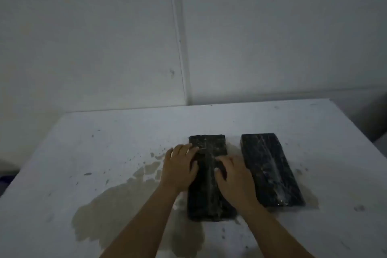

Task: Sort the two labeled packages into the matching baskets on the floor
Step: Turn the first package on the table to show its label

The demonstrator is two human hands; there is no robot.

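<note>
Both hands (205,172) on unlabelled-looking package (206,197)

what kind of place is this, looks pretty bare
Probably a plain workroom or storage space, dimly lit. A stained, speckled white table stands against bare white wall panels, and two black wrapped packages lie on it. No baskets in view.

Operator body, head cam: two forearms w/ hands visible. Left hand (178,170) and right hand (234,180) both bare, no gloves. Forearms bare up to frame edge, no sleeves seen. Rings, watch or markings: cannot tell, low light.
</note>
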